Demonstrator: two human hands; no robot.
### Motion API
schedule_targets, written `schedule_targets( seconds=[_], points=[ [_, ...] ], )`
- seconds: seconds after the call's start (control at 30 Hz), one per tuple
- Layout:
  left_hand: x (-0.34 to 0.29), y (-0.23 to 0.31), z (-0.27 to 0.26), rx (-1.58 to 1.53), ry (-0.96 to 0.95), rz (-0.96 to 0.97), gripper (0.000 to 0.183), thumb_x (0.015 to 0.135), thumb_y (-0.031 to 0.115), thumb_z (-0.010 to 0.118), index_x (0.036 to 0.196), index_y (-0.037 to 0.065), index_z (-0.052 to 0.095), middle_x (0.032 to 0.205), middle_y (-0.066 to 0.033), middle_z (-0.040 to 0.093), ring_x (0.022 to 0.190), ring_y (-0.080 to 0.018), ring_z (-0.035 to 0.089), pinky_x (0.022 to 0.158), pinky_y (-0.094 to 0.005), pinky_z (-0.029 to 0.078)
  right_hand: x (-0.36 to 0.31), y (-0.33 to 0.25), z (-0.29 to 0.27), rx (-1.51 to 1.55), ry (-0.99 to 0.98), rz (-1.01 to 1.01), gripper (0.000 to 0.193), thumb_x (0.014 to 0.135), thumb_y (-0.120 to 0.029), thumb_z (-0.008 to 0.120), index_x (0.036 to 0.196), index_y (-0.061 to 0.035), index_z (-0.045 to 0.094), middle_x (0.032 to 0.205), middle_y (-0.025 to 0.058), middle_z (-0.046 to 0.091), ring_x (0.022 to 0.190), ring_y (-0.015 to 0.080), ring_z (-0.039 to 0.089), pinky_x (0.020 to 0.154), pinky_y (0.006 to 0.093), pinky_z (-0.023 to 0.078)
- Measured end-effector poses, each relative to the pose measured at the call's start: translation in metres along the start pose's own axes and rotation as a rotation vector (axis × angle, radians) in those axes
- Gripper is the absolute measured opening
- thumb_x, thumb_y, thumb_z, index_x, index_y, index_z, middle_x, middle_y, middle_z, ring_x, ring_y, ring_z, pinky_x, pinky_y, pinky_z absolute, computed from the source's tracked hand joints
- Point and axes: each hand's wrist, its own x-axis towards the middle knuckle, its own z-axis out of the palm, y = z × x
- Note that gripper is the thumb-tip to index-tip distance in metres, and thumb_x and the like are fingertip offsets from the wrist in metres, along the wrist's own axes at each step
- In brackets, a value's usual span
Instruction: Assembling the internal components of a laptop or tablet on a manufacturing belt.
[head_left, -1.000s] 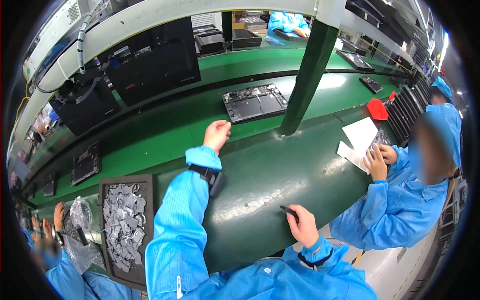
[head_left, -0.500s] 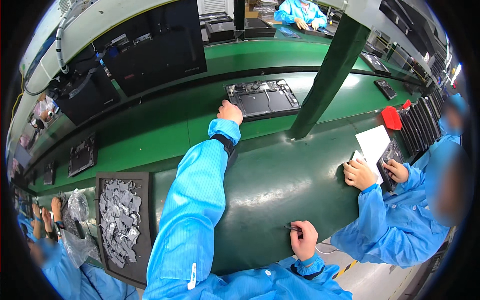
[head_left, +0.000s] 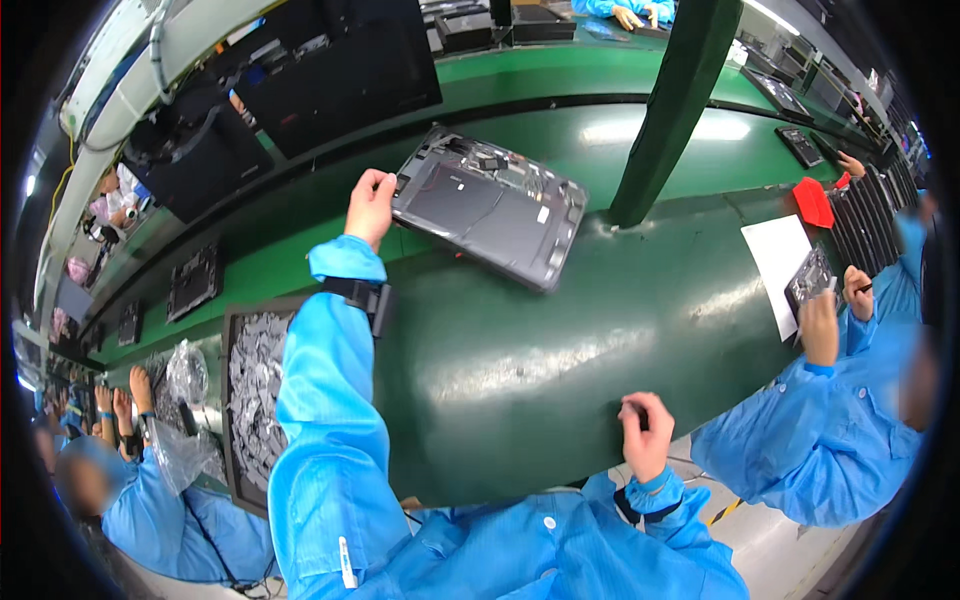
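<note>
Two bare hands in blue sleeves, both over the dark green counter (head_left: 520, 370). Nearest, at lower right of the frame, right hand (head_left: 647, 432), fingers curled inward around a small dark object (head_left: 641, 411), mostly covered and too small to name. At lower left, a black-rimmed tray (head_left: 232, 370), heaped with torn grey scraps (head_left: 256, 395), right side hidden behind the left sleeve (head_left: 330, 400). Farther toward the left edge, a crumpled clear plastic bag (head_left: 185, 452) and above it a clear plastic bundle (head_left: 187, 372), near a co-worker's hands (head_left: 141, 392). Cannot tell what either contains.

Beyond, left of upper centre, left hand (head_left: 370, 208), fingers gripping the left edge of a flat dark device (head_left: 485, 205) at upper centre. Held tilted, inner parts exposed; cannot tell whether touching the counter at the lower corner. At right, a white sheet (head_left: 772, 262) and a smaller device (head_left: 808, 278), partly covered by another co-worker's hand (head_left: 822, 328). Above, a red bin (head_left: 813, 204), contents hard to make out, just beside a row of dark slabs (head_left: 866, 225).

Farthest, large dark panels (head_left: 320, 90) at upper left, cut off by the top edge, as with a third co-worker at top centre-right.
</note>
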Motion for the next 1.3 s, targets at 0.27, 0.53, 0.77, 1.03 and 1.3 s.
schedule_targets(
  seconds=[0.27,0.53,0.77,1.03,1.3],
  points=[
    [-0.077,0.02,0.001,0.046,-0.628,-0.109,0.018,0.101,0.024,0.056,0.096,0.006,0.06,0.087,0.0023,0.059,0.085,-0.0066,0.052,0.08,-0.024,0.043,0.012,-0.017,-0.017,0.247,-0.244,0.171,0.01,0.094,0.002,0.055,0.101,0.0021,0.062,0.081,0.0024,0.055,0.071,0.0081,0.049,0.064,0.0226,0.041],
    [-0.134,0.054,0.036,0.529,-0.151,0.379,0.016,0.093,0.017,0.064,0.098,0.002,0.067,0.097,-0.0071,0.067,0.09,-0.0133,0.06,0.081,-0.0275,0.047,0.028,-0.051,0.009,-0.115,-0.513,-0.211,0.025,0.078,0.007,0.062,0.099,-0.0024,0.07,0.086,0.0097,0.064,0.074,0.0212,0.064,0.068,0.0292,0.052],
    [-0.254,0.131,0.055,0.264,-0.364,0.121,0.01,0.087,0.01,0.069,0.089,0.001,0.067,0.082,-0.0084,0.066,0.076,-0.0184,0.063,0.069,-0.0302,0.049,0.036,-0.05,0.028,-0.32,-0.664,-0.48,0.025,0.072,-0.003,0.072,0.096,-0.0095,0.073,0.072,0.0046,0.058,0.063,0.0229,0.058,0.059,0.035,0.047],
    [-0.319,0.116,0.05,0.28,-0.408,-0.107,0.008,0.086,0.008,0.069,0.087,0.001,0.066,0.081,-0.0085,0.063,0.069,-0.0195,0.06,0.062,-0.0313,0.048,0.05,-0.056,0.043,-0.36,-0.783,-0.539,0.031,0.067,-0.004,0.071,0.097,-0.0127,0.073,0.067,0.0038,0.056,0.062,0.0232,0.06,0.061,0.0362,0.048],
    [-0.326,0.107,0.053,0.285,-0.365,-0.067,0.007,0.085,0.006,0.069,0.086,0.0,0.065,0.081,-0.0092,0.062,0.072,-0.0222,0.059,0.064,-0.0328,0.049,0.061,-0.053,0.05,-0.353,-0.838,-0.579,0.022,0.071,-0.004,0.069,0.091,-0.0114,0.067,0.072,0.0042,0.06,0.067,0.0272,0.062,0.064,0.0383,0.05]
  ],
)
